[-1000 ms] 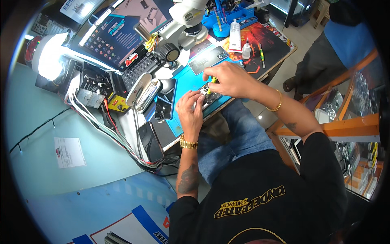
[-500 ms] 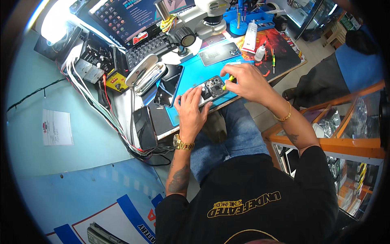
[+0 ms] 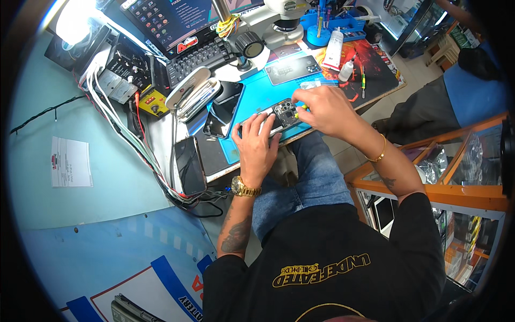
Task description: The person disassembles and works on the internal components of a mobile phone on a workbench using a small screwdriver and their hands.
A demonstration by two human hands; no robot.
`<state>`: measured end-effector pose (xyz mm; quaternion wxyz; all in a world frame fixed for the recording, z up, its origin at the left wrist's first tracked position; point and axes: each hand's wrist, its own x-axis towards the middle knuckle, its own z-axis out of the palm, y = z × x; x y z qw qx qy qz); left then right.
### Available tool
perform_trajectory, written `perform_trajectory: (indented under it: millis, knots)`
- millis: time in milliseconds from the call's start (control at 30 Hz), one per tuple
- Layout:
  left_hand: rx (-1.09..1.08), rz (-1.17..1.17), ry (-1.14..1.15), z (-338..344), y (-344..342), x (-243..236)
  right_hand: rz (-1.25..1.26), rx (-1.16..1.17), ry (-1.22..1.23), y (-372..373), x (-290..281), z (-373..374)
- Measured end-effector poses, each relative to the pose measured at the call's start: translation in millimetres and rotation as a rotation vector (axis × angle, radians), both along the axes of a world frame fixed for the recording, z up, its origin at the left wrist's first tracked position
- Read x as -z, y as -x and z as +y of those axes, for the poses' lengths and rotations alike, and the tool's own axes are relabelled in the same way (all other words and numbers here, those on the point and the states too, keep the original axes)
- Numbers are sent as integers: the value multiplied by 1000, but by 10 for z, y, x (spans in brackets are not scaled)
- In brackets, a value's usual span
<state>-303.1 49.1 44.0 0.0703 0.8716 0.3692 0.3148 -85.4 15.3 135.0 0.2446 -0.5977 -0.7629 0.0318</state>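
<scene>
Two hands are engaged at an opened phone [image 3: 286, 112], which is set on the blue mat [image 3: 256, 97], its long axis slanted from lower left to upper right. Its lower-left end is held by the left hand [image 3: 258, 142], fingers laid across it and thumb at the near edge. Just beyond the upper-right end, a yellow tool [image 3: 301, 111] is pinched by the right hand [image 3: 328, 112]; whether the phone is touched by its tip cannot quite be told.
</scene>
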Motion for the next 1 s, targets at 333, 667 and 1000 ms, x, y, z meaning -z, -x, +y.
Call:
perform_trajectory:
  millis: [333,667,1000]
  knots:
    - [410,-491,639,250,-367,-50,-66,-360,-116,59,-81,165]
    - [244,-503,415,232,-447,-36,-280,-360,63,-13,-92,287]
    - [208,-385,60,227,-450,-63,-550,-278,297,94,-328,284]
